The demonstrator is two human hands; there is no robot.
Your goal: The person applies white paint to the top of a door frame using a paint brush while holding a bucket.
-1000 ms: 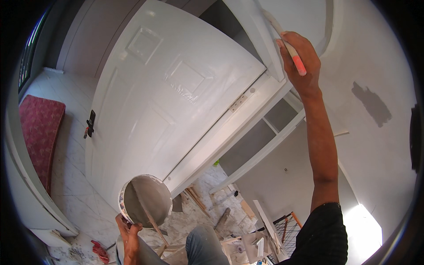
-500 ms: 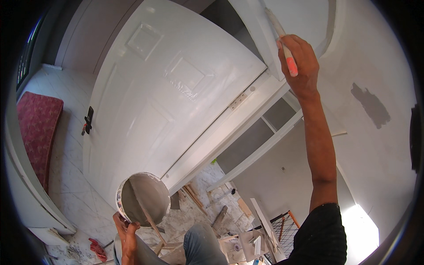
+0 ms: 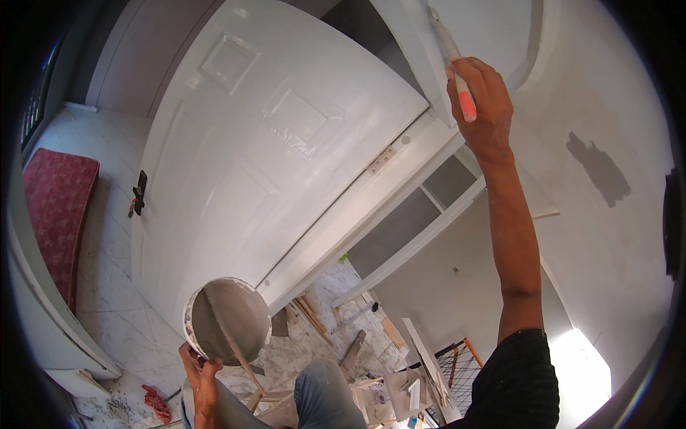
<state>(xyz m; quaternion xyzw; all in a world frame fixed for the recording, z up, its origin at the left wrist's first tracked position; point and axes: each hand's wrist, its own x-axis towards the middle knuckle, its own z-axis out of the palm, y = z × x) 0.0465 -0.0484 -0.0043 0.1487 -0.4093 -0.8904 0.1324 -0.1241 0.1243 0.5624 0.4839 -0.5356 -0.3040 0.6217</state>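
Observation:
High on the right, my right hand (image 3: 484, 107) is closed around a paintbrush (image 3: 446, 39) with a pale, smeared body and a red handle end. The brush points up and away, along the white door frame (image 3: 421, 50) and the wall beside it; its far tip is too thin to make out well. Low on the left, my left hand (image 3: 202, 375) grips the rim of a round bucket (image 3: 190, 327), thumb outside. Its inside is coated grey, and a thin wooden stick (image 3: 239, 354) leans across it. Beside both hands stands a white panelled door (image 3: 236, 186).
A black door handle (image 3: 139, 193) is on the door's left edge. Behind it a red mattress (image 3: 61, 214) lies on the tiled floor. Wood strips (image 3: 311, 318) and debris lie below my knees. A grey patch (image 3: 599, 169) marks the right wall. A wire rack (image 3: 454, 365) stands below my right arm.
The whole scene has shifted slightly left in the picture. Both hands keep their grips, and the brush has barely moved along the frame.

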